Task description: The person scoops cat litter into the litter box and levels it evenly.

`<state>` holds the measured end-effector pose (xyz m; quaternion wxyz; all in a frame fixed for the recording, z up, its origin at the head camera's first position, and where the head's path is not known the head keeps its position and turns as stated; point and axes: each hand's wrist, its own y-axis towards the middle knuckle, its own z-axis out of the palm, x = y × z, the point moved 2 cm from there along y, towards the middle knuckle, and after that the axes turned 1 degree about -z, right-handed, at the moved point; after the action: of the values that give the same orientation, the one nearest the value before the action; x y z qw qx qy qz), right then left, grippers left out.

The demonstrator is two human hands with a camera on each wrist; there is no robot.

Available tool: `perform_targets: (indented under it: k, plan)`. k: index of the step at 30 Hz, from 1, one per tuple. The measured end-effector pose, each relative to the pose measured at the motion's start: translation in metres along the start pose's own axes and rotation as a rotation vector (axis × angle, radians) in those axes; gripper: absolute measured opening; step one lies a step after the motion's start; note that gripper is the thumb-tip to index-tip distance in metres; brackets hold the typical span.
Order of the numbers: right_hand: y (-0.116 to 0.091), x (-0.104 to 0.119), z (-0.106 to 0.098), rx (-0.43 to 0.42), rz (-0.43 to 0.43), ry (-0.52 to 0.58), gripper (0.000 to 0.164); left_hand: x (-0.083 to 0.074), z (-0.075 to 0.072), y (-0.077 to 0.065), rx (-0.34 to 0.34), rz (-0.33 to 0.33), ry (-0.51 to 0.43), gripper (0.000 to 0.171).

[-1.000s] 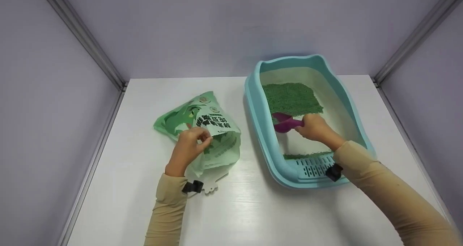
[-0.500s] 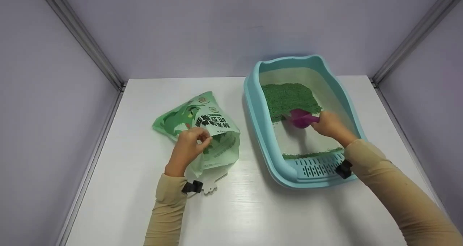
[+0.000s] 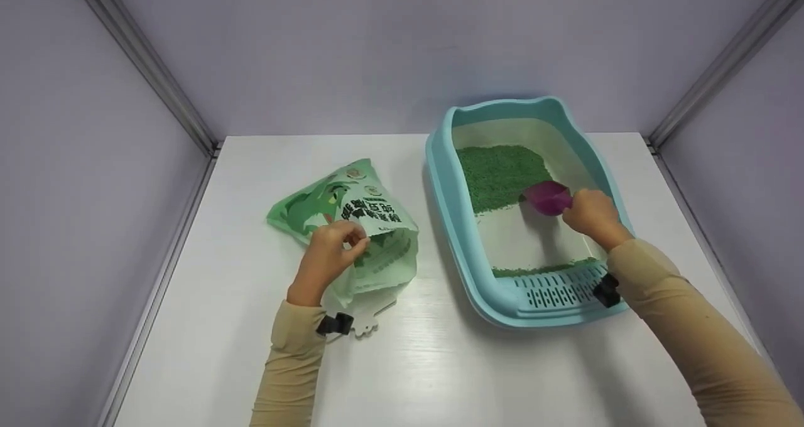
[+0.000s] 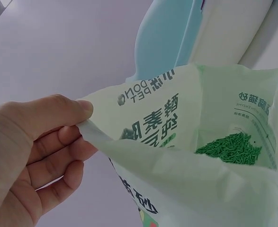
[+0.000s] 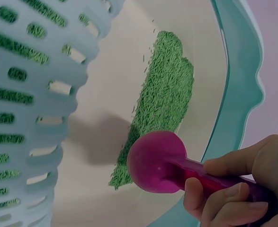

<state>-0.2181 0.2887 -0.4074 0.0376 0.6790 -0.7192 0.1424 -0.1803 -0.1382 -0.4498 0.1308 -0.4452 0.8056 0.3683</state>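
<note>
My right hand grips the handle of a purple scoop inside the blue litter box. The scoop's bowl is at the right front edge of a patch of green pellet litter; in the right wrist view its rounded back faces the camera and hides what the bowl holds. My left hand pinches the rim of an open green litter bag between thumb and finger. More green pellets lie inside the bag.
A slotted ledge spans the box's near end, with a thin line of pellets along it. A flat white piece lies partly under the bag on the white table. Grey-lilac walls enclose the back and sides.
My right hand has moved the scoop rightward and slightly back along the litter's front edge. The patch's left front edge now reaches nearer the ledge. My left hand and the bag stay put.
</note>
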Motion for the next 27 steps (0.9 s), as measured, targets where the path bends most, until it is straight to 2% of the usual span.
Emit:
perform_targets:
  k: [11,21,27]
  plan:
    - [-0.009,-0.012,0.003,0.028,0.008,0.037,0.022,-0.002,-0.001,0.000,-0.006,0.001,0.002,0.008]
    - [-0.023,-0.017,0.010,0.014,0.002,0.122,0.026,-0.001,0.001,0.001,-0.014,0.011,0.004,0.009]
    - [-0.030,-0.016,0.013,-0.016,-0.020,0.133,0.027,0.000,0.001,0.001,-0.021,0.016,0.004,0.010]
